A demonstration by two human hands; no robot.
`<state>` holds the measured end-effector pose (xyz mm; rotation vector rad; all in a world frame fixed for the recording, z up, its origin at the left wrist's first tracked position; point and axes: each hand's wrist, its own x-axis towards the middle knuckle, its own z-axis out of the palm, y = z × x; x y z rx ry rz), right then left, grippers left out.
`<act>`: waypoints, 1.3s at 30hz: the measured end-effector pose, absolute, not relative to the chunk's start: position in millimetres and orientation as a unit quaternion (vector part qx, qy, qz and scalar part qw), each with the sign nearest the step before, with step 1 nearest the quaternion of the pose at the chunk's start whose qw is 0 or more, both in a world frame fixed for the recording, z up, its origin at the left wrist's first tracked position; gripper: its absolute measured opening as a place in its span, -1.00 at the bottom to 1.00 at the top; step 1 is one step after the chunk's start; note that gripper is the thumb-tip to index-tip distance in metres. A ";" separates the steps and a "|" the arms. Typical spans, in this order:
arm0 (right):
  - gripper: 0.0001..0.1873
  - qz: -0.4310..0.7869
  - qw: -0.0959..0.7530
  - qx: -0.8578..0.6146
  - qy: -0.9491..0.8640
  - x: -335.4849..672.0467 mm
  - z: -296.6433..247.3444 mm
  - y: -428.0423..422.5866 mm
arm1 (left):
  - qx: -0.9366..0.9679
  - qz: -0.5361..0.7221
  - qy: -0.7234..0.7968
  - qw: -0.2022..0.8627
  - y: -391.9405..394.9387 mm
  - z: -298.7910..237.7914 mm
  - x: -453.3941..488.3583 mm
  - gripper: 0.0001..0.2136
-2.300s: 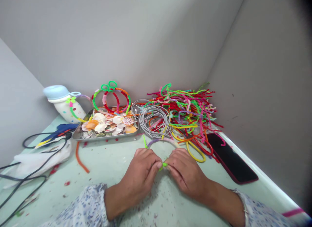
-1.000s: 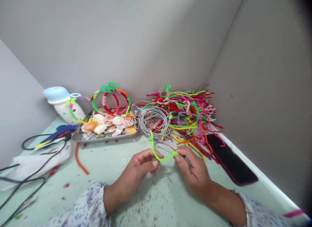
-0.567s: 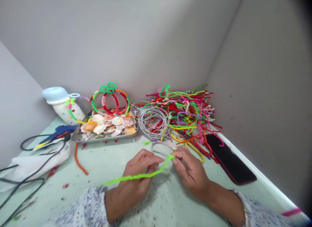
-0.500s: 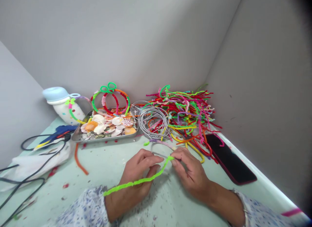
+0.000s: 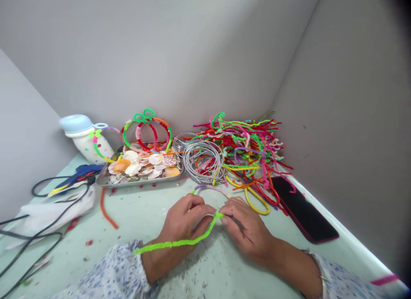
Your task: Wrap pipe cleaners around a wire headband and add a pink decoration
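Note:
My left hand [image 5: 183, 224] is closed, thumb and fingers pinching a thin hoop [image 5: 212, 186] wrapped in purple and pale pink fuzz, with a bit of green at its left. My right hand [image 5: 248, 232] pinches the upper end of a bright green pipe cleaner [image 5: 170, 244] against the hoop's bare part, right beside the left fingertips. From there the pipe cleaner's loose length runs down to the left, across my left hand and wrist to the sleeve. Fingers hide most of the hoop's near side.
Behind the hands stand a metal tray [image 5: 138, 185] of seashells, finished fuzzy hoops [image 5: 124, 134], a coil of grey wire [image 5: 204, 179] and a heap of pipe cleaners [image 5: 247, 140]. A phone [image 5: 305, 211] lies right; a bottle [image 5: 93, 147], cables and an orange pipe cleaner [image 5: 105, 209] lie left.
My right hand has moved slightly left and down, bringing the green pipe cleaner's end closer to my left fingertips. The gap between the hands has narrowed.

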<state>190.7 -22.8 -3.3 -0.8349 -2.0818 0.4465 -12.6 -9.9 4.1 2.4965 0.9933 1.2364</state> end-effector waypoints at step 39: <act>-0.88 0.158 0.406 -0.307 -0.846 189.0 -4.1 -20.2 | 0.833 0.428 0.316 0.153 -10.6 10.7 -12.6 -0.95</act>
